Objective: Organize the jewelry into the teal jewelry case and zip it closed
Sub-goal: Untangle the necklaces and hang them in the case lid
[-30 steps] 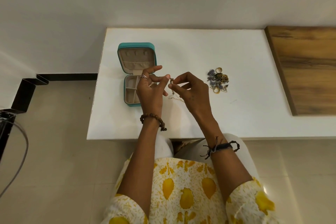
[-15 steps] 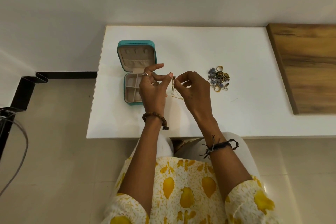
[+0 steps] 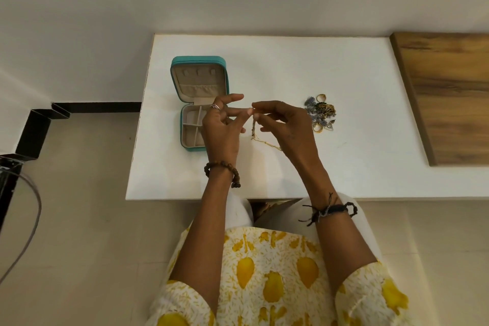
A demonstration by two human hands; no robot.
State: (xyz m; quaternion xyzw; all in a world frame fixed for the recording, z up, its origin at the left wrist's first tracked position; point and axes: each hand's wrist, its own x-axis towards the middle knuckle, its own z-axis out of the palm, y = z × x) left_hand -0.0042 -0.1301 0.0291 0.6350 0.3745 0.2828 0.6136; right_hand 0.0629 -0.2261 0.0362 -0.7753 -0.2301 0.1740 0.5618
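The teal jewelry case (image 3: 199, 61) lies open on the left part of the white table (image 3: 264, 61), lid tilted back, beige compartments showing. A thin gold chain (image 3: 253, 128) hangs between my hands, its lower end trailing on the table. My left hand (image 3: 223, 130) pinches its top end with thumb and forefinger and covers the case's right side. My right hand (image 3: 284, 127) pinches the same end from the right. A pile of mixed jewelry (image 3: 320, 115) lies just right of my right hand.
A wooden board (image 3: 447, 98) covers the table's right end. The table's near edge runs just above my knees. Black brackets (image 3: 37, 124) and a cable (image 3: 26, 219) are on the floor to the left.
Both hands stayed together over the table. More of the chain now hangs straight down between them, with its tail spread further along the table under my right hand.
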